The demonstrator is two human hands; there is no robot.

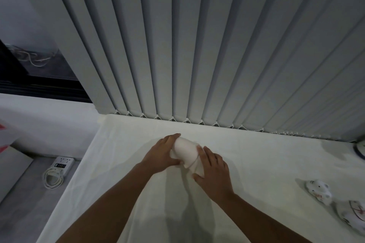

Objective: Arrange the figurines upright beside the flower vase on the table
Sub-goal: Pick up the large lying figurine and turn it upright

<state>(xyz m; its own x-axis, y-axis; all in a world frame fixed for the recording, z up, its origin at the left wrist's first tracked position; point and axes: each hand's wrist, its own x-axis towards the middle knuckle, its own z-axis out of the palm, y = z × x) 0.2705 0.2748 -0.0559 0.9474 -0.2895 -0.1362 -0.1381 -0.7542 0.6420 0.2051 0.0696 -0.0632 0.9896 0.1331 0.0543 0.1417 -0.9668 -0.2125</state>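
Both hands are on one smooth white ceramic object (186,154), rounded at its far end and narrowing toward the near end, which lies tilted on its side near the middle of the table covered by a white cloth (122,183). Whether this is the vase or a figurine cannot be told from the view. The left hand (163,154) cups its left flank, fingers curled around the far rounded end and thumb low against the near side. The right hand (214,171) presses flat on its right flank, fingers laid together along the body and thumb tucked under the narrow end — the object is clamped between the two palms. Well apart from it, at the table's right edge, a small white glazed animal figurine with painted pink and dark markings (319,191) lies on the cloth, not upright. Just beside it, nearer the lower right corner, lies a second white painted figurine (353,216), partly cut off by the frame. At the far right, a white rounded item with a dark blue rim (360,151) is only partly in view and cannot be identified. Grey vertical blind slats (197,45) hang behind the table, their beaded bottom chain just above the cloth's far edge. On the lower grey surface to the left — off the table — sits a white power strip (64,163) with a coiled white cable (53,178) beside it.
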